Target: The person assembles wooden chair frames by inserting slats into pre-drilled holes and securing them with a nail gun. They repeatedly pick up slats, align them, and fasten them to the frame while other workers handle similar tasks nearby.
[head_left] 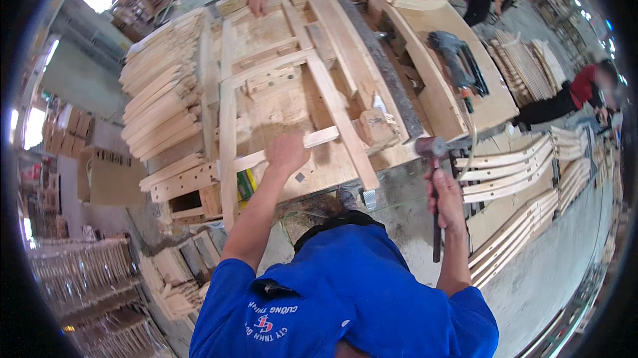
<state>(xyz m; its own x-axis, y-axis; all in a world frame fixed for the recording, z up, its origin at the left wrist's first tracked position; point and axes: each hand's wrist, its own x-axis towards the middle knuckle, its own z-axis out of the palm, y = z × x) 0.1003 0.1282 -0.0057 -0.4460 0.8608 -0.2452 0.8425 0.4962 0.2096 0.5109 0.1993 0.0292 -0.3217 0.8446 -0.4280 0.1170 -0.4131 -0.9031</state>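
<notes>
My left hand is closed round the lower crossbar of a pale wooden frame, which lies on the workbench. Two long side rails run away from me, joined by crossbars. Off to the right of the bench, my right hand grips the handle of a mallet. Its dark reddish head is raised, apart from the frame. At the far end, another person's hand rests near the top of the frame.
Slats are stacked left of the frame. A nail gun with a hose lies on a board at right. A wooden block sits beside the right rail. Curved slats stand at right, with a person in red beyond.
</notes>
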